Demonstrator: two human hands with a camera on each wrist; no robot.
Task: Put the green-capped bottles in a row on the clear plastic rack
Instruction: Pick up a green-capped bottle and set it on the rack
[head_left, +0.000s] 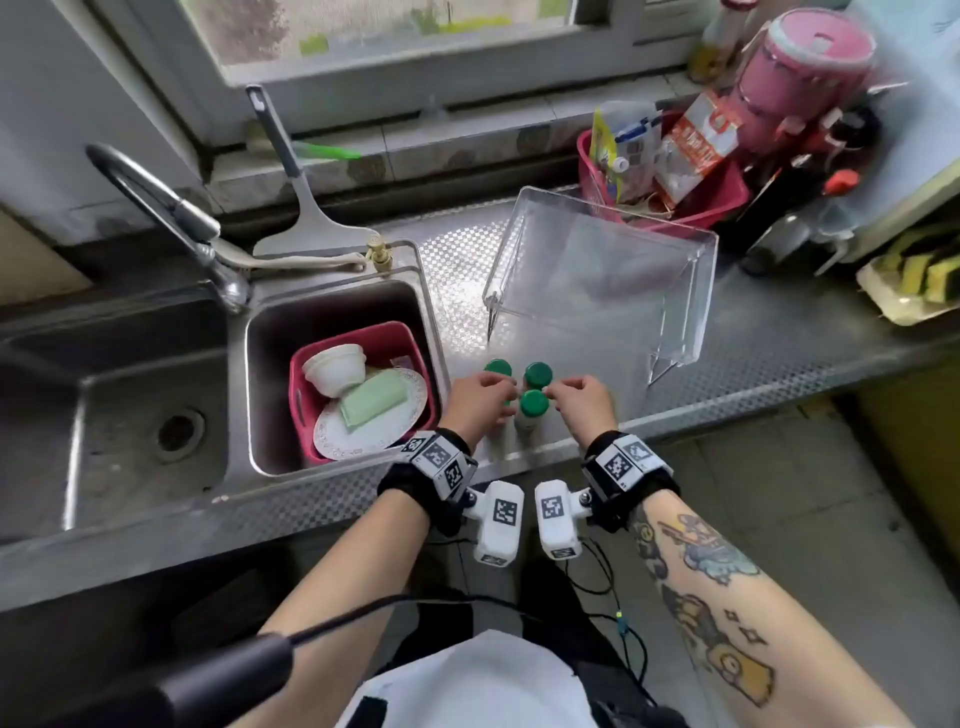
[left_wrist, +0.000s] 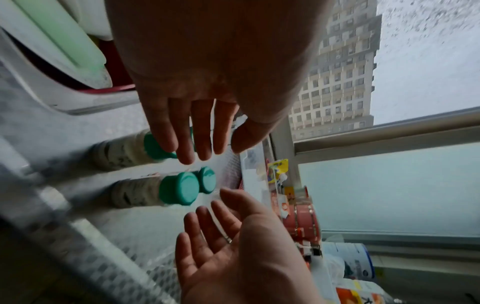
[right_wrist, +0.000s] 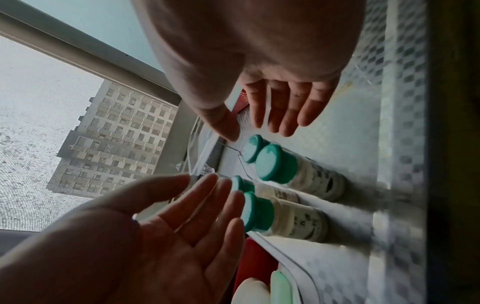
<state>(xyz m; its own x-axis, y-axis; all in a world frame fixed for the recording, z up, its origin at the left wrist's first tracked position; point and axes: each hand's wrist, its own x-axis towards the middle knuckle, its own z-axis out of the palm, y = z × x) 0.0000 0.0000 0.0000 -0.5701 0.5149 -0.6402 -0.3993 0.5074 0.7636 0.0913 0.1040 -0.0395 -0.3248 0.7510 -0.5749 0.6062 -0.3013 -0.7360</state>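
Several small white bottles with green caps stand close together on the steel counter near its front edge; their caps (head_left: 537, 375) (head_left: 534, 402) (head_left: 498, 369) show between my hands. My left hand (head_left: 485, 397) hovers over the left bottles with straight fingers, and partly hides one. My right hand (head_left: 576, 397) is just right of the group, fingers relaxed, holding nothing. The left wrist view shows the left hand (left_wrist: 210, 152) spread above a cap (left_wrist: 155, 146). In the right wrist view the right hand (right_wrist: 257, 125) is spread beside a cap (right_wrist: 275, 163). The clear plastic rack (head_left: 597, 270) stands bare behind the bottles.
Left of the bottles a sink holds a red basin (head_left: 405, 338) with a bowl, a plate and a green lid. A faucet (head_left: 171, 213) arches over the sinks. A red basket (head_left: 727, 200) of packets, a pink jar (head_left: 800, 73) and dark bottles crowd the back right corner.
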